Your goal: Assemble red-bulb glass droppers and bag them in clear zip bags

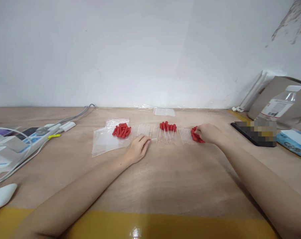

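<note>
My left hand [138, 148] is closed around a thin clear glass dropper tube [153, 139], whose end sticks out to the right past the fingertips. My right hand [207, 132] reaches into a small pile of red rubber bulbs [194, 133], its fingertips pinched on one of them. Between the hands lie several droppers with red bulbs fitted [167, 126], glass ends toward me. Bare glass tubes lie in a row beyond my left hand [147, 130], and more lie beside the right-hand pile [184, 135].
Another heap of red bulbs [122, 130] rests on clear plastic bags [100, 142] at the left. A power strip [44, 134] with cables and a white spoon-shaped object [2, 196] are farther left. At the right are a black phone-like slab [247, 134], a plastic bottle [277, 104] and a blue packet [293, 144].
</note>
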Available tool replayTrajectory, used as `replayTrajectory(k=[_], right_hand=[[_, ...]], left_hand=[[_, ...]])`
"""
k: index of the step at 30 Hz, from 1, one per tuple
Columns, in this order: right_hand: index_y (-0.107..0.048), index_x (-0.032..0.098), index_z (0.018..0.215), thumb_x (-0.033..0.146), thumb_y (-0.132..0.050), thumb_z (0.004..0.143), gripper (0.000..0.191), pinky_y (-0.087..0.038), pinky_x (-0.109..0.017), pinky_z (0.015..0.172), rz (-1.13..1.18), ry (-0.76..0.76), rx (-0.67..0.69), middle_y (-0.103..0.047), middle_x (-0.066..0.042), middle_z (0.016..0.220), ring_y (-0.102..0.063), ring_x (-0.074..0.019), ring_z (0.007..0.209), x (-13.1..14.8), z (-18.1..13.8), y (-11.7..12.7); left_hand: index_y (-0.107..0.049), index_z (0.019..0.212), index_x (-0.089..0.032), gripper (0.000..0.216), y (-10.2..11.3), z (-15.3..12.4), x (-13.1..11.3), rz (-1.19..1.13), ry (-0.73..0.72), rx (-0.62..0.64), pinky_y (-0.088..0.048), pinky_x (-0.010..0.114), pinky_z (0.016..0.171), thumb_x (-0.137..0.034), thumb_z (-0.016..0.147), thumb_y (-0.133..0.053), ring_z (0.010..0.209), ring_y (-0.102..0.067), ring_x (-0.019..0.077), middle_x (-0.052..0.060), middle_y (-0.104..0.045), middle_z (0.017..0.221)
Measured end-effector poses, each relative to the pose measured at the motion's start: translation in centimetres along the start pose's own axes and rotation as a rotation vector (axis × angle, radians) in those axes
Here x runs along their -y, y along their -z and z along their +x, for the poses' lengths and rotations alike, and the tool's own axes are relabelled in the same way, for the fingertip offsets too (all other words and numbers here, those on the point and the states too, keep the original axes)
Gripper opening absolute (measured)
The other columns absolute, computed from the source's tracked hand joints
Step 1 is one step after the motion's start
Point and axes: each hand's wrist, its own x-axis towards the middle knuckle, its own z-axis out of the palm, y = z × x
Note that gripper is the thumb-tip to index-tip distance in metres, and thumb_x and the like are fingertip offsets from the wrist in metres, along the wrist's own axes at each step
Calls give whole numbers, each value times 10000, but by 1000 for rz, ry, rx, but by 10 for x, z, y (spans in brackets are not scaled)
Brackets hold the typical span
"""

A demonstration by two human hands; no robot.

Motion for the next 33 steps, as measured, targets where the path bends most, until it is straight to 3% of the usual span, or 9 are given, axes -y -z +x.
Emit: replayTrajectory(k=[5, 12, 17, 23, 27, 33], right_hand=[[-640, 147, 666, 205, -404, 800, 277, -315, -252, 532, -89, -14, -43, -644, -121, 757, -565, -171, 629, -1, -1, 5], [-627, 169, 677, 108, -384, 771, 267, -372, -233, 565, 171, 66, 4, -649, -57, 672, -561, -138, 575, 1, -6, 6], [-639, 157, 945, 137, -411, 783, 281, -407, -246, 685, 163, 57, -78, -672, -96, 864, -605, -189, 795, -9, 2, -2], [-451, 94, 1257, 168, -341, 839, 439, -408, -245, 788, 174, 57, -103, -585, -132, 1139, -541, -209, 1027, -5, 0, 0], [-515, 92, 1189, 125, -355, 810, 412, -395, -263, 812, 119, 67, -179, -585, -142, 1124, -543, -225, 1010, 1, 2, -4], [-540, 131, 1118, 125, -369, 818, 345, -400, -277, 822, 246, 272, -330, -588, -115, 1059, -538, -202, 975, 14, 11, -27]], left_hand=[[-524, 973, -150, 186, 0, 0, 0, 3, 1, 4, -434, 296, 736, -189, 888, -363, 796, -521, 160, 62, -547, 876], [-529, 963, -157, 188, 0, 0, 0, 4, 8, 12, -434, 293, 731, -194, 889, -361, 784, -520, 160, 61, -543, 859], [-527, 968, -159, 190, 0, 0, -1, 9, 8, 23, -431, 293, 724, -190, 891, -356, 782, -515, 161, 57, -542, 857], [-525, 967, -163, 191, 0, -1, -1, 4, 12, 23, -430, 291, 721, -194, 893, -352, 779, -514, 161, 55, -540, 853], [-524, 967, -164, 193, 1, 0, -1, 4, 8, 23, -432, 290, 716, -190, 892, -348, 777, -517, 161, 57, -539, 851], [-529, 963, -162, 194, 0, 1, -1, 11, 9, 23, -433, 300, 721, -190, 891, -351, 778, -518, 165, 58, -544, 851]])
